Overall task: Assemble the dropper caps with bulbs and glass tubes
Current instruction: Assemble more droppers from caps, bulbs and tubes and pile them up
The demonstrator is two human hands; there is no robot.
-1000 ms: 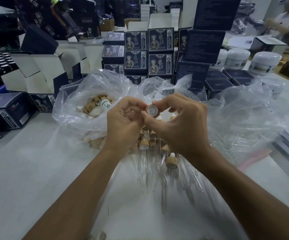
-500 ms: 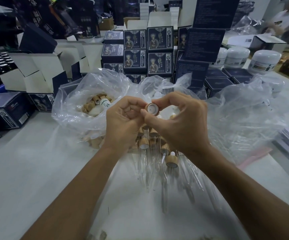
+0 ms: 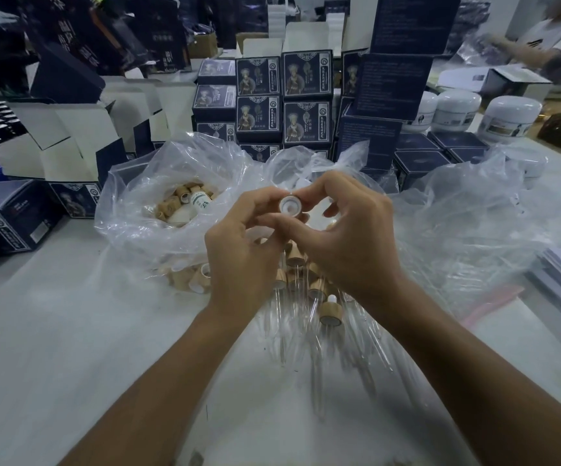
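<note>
Both hands raised together above the pile of assembled droppers (image 3: 306, 284): left hand (image 3: 242, 250) and right hand (image 3: 349, 237) pinch one dropper cap (image 3: 290, 206) between curled fingertips, open white underside facing camera.

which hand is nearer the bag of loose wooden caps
Left. The left hand sits just right of the bag of caps; the right hand is farther right.
</note>
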